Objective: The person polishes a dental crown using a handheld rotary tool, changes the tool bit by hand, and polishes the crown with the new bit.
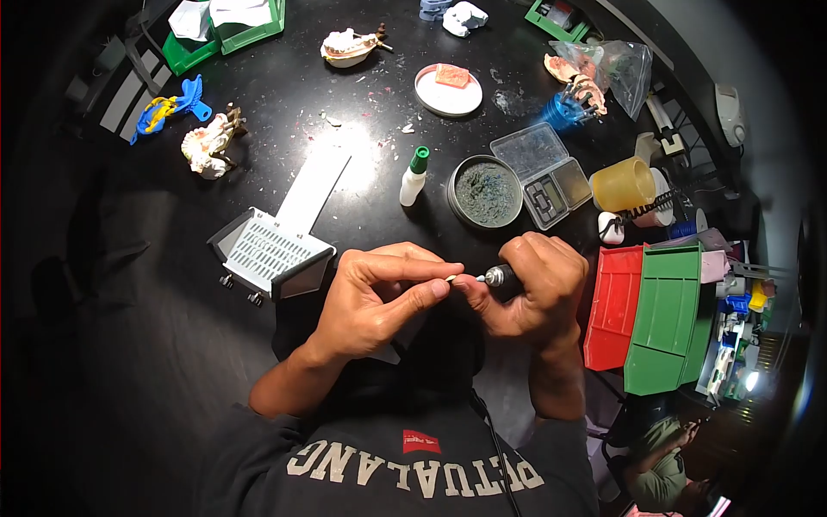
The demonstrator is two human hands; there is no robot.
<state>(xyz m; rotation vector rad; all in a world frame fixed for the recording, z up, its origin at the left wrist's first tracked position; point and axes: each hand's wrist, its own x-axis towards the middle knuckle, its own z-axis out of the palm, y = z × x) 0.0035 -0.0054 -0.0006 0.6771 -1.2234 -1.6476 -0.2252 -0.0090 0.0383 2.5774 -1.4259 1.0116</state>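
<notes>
Closely, left fingers pinch a piece.

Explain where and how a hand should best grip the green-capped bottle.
The green-capped bottle is probably best gripped around its white body, below the cap, coming from the person's left: it stands upright and slim, while the round tin sits close on its right.

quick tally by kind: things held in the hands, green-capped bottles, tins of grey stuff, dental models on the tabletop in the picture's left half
tool in the right hand: 1
small pale piece in the left hand: 1
green-capped bottle: 1
tin of grey stuff: 1
dental models: 2
total: 6
</notes>
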